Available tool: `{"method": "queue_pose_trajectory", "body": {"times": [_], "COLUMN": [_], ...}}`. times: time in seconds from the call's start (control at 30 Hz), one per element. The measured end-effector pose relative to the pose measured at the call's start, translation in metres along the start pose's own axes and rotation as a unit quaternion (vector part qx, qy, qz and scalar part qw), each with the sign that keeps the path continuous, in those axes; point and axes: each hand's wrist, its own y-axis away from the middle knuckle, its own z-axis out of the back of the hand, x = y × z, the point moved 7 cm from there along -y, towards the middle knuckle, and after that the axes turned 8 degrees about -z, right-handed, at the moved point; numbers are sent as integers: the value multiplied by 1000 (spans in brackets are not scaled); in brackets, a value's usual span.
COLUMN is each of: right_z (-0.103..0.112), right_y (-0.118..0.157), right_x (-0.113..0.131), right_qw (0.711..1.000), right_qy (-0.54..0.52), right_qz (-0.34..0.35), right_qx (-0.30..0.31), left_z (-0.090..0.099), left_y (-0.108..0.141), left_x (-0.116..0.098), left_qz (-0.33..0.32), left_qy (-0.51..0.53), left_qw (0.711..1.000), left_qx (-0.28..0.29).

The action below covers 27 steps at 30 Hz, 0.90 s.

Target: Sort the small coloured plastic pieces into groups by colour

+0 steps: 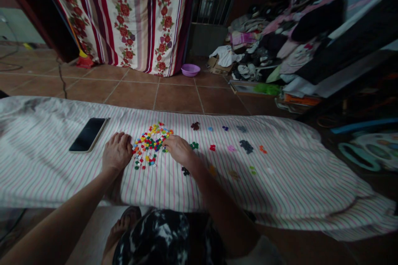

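A mixed pile of small coloured pieces (149, 143) lies on the striped cloth (298, 182) in front of me. At the pile's left edge, my left hand (117, 152) rests palm down with its fingers laid on the cloth, holding nothing I can see. My right hand (179, 149) reaches over the right edge of the pile. Its fingertips are pressed together among the pieces; what they hold, if anything, is too small to make out. Right of the pile lie small single-colour groups, among them brown pieces (195, 126), red pieces (212, 148), dark grey pieces (246, 146) and black pieces (185, 171).
A phone (88, 134) lies left of my left hand. Beyond the cloth-covered surface are a tiled floor (137, 87), a flowered curtain (139, 16) and a purple basin (190, 70). Clothes (267, 41) are heaped at the back right.
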Motion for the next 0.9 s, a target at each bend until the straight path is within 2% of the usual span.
{"method": "queue_pose_trajectory", "body": {"times": [0.2, 0.53, 0.9], "right_z": [0, 2, 6], "right_y": [-1, -1, 9], "right_x": [5, 4, 18], "right_qw": [1000, 999, 995], "right_qy": [15, 36, 94], "right_qz": [14, -16, 0], "right_qx": [-4, 11, -31], "left_z": [1, 3, 0], "left_y": [0, -1, 0], "left_x": [0, -2, -1], "left_qz": [-6, -13, -22], "left_qy": [-11, -24, -33], "left_qw": [1000, 1000, 999], "left_qx": [-4, -1, -7]}}
